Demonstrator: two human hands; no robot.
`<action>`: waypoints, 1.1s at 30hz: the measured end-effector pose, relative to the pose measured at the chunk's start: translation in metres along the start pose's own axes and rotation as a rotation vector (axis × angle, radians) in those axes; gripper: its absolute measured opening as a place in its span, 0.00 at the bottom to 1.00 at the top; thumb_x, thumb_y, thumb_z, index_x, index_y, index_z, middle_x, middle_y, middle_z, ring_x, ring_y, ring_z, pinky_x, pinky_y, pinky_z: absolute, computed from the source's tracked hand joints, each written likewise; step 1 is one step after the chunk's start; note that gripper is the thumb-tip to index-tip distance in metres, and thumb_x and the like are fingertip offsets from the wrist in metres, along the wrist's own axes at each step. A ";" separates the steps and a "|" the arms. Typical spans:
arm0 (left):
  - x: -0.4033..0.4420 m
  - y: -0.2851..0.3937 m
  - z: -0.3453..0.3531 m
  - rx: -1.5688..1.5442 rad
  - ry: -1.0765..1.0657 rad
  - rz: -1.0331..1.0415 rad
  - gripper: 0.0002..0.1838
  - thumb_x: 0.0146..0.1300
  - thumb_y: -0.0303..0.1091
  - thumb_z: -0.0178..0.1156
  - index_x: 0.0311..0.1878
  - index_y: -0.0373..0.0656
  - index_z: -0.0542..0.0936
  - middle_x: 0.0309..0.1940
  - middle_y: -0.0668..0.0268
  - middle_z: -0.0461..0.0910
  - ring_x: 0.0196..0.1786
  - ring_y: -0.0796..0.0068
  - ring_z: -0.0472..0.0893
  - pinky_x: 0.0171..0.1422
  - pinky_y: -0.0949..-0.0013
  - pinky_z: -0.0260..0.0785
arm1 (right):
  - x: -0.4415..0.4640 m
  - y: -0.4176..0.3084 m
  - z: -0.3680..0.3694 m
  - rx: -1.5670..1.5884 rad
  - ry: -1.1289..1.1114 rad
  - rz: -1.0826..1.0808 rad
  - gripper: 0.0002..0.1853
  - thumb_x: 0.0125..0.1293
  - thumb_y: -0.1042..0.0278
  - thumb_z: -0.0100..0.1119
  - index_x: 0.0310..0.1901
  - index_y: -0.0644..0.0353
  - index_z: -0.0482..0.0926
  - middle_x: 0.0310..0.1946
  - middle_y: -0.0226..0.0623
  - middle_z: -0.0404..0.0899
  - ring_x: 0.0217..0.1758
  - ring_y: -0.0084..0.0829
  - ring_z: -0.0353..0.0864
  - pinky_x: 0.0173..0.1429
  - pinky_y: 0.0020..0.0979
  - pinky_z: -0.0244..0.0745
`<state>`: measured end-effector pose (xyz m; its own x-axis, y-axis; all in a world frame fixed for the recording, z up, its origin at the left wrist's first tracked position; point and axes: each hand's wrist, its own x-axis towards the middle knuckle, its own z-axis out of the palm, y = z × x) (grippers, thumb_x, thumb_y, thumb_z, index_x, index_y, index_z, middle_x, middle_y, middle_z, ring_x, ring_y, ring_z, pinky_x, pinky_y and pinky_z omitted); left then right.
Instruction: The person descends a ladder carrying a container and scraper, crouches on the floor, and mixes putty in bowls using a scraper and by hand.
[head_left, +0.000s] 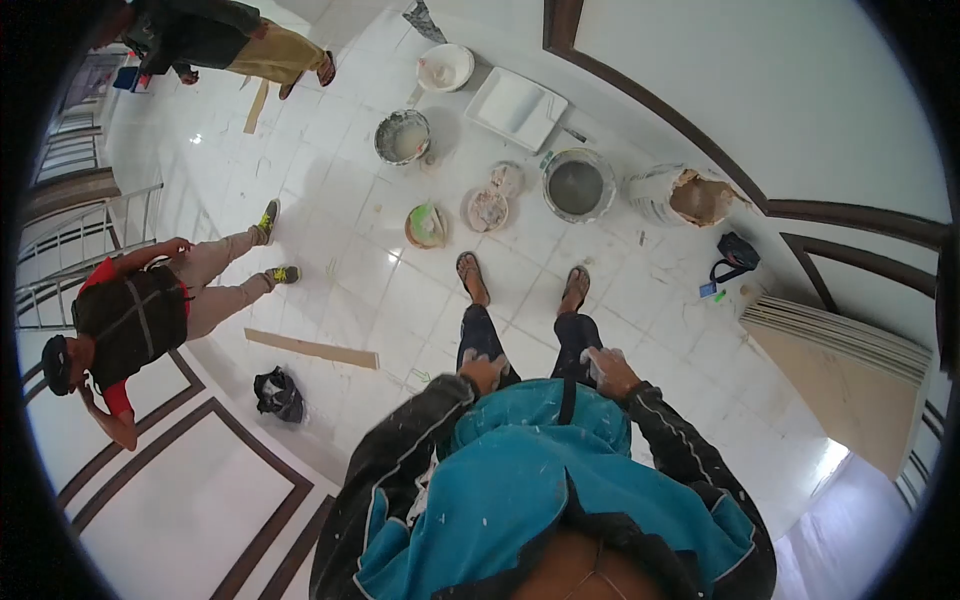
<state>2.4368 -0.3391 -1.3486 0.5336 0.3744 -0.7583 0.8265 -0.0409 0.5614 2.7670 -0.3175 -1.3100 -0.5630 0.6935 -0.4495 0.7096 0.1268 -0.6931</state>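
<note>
The left hand point(484, 372) and right hand point(616, 374) hung at the dark trousers point(481, 338), fingers curled; whether they gripped anything could not be told. Whitish stuff point(598, 361) showed at the right hand's inner side. Ahead, beyond the feet point(472, 278), sat a round bucket point(608, 193), nearer the right, and a bowl point(487, 229), nearer the left.

My left hand point(482, 372): fingers blurred against my dark trousers point(480, 335).
My right hand point(615, 375): pale stuff point(599, 361) on my fingers, coating or scrap, I cannot tell.
Far worker point(275, 52): partly cut off at the top edge.
Black bag point(278, 395): contents hidden from me.
Blue tag point(708, 289): too small to read.
</note>
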 end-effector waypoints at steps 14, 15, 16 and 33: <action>-0.009 0.031 0.090 -0.495 0.175 -0.110 0.16 0.50 0.27 0.53 0.44 0.52 0.70 0.25 0.70 0.76 0.40 0.64 0.75 0.53 0.52 0.56 | 0.041 0.054 0.069 0.384 -0.181 0.227 0.24 0.45 0.84 0.45 0.49 0.59 0.69 0.23 0.36 0.71 0.36 0.41 0.71 0.41 0.41 0.64; 0.016 0.005 0.098 -0.581 0.258 -0.163 0.14 0.51 0.26 0.52 0.42 0.51 0.71 0.24 0.68 0.76 0.38 0.62 0.76 0.49 0.53 0.60 | 0.058 0.070 0.083 0.395 -0.147 0.241 0.24 0.46 0.84 0.43 0.49 0.60 0.69 0.24 0.38 0.71 0.35 0.42 0.71 0.41 0.41 0.65; 0.044 -0.021 0.107 -0.667 0.340 -0.216 0.12 0.51 0.26 0.52 0.41 0.50 0.72 0.23 0.67 0.76 0.36 0.60 0.76 0.44 0.54 0.63 | 0.077 0.086 0.096 0.424 -0.168 0.293 0.23 0.48 0.83 0.44 0.49 0.59 0.69 0.26 0.39 0.72 0.35 0.42 0.71 0.42 0.43 0.65; 0.463 -0.365 0.117 -0.318 0.575 -0.259 0.14 0.55 0.29 0.54 0.47 0.46 0.75 0.33 0.58 0.81 0.37 0.58 0.81 0.43 0.62 0.72 | 0.351 0.485 0.240 -0.368 -0.284 -0.102 0.26 0.53 0.67 0.55 0.56 0.63 0.69 0.47 0.47 0.76 0.52 0.47 0.72 0.53 0.45 0.68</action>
<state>2.4033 -0.2595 -1.9438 0.0748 0.7694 -0.6344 0.7747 0.3558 0.5228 2.8120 -0.1827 -1.9393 -0.6947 0.4497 -0.5614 0.7188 0.4626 -0.5189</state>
